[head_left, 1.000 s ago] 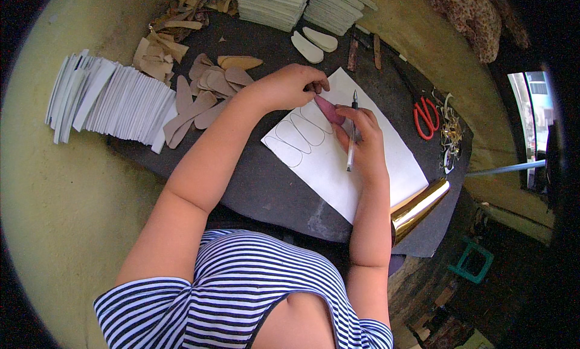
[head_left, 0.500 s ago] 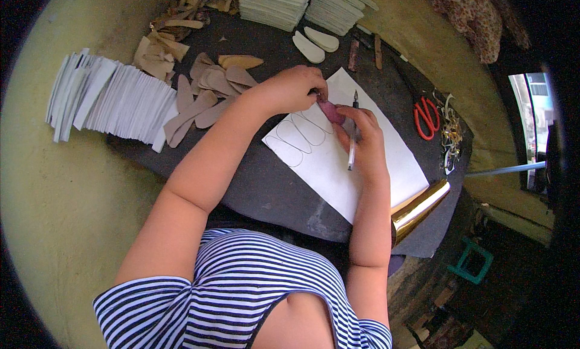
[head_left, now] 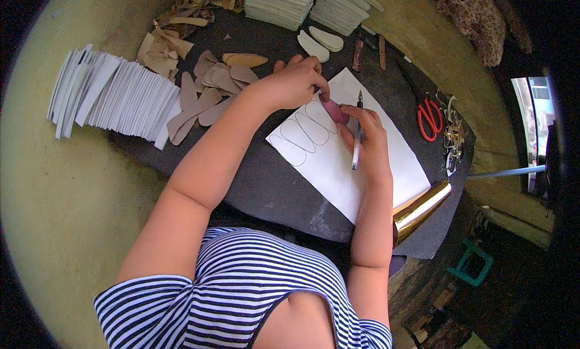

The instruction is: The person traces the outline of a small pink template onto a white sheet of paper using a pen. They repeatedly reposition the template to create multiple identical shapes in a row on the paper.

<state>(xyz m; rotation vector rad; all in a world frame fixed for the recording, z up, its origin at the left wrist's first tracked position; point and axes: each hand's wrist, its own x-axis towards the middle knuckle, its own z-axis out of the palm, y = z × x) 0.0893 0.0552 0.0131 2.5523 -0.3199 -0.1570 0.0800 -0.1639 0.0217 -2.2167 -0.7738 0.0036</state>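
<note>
A white sheet [head_left: 377, 149] lies on the dark table, with several pen-drawn rounded outlines along its left edge. Its near right end curls up and shows a shiny gold side [head_left: 420, 213]. Over the outlines' far end is a small purple sole-shaped template [head_left: 333, 109]. My left hand [head_left: 296, 83] pinches the template's far end with bent index finger and thumb, the other fingers reaching past the sheet. My right hand [head_left: 370, 137] grips the near end between thumb and finger, while a pen [head_left: 356, 145] with clear barrel rests in the same hand, its tip pointing away.
Left stand a row of white strips [head_left: 121, 98] and a pile of brown sole-shaped pieces [head_left: 211, 86]. White sole stacks [head_left: 281, 4] and two loose white soles [head_left: 320, 42] lie at the back. Red-handled scissors [head_left: 429, 119] and gold scraps [head_left: 453, 137] are on the right.
My left hand's fingers have spread outward, and its index finger rests further over the template's far end. The template stays between both hands; the pen remains in my right hand.
</note>
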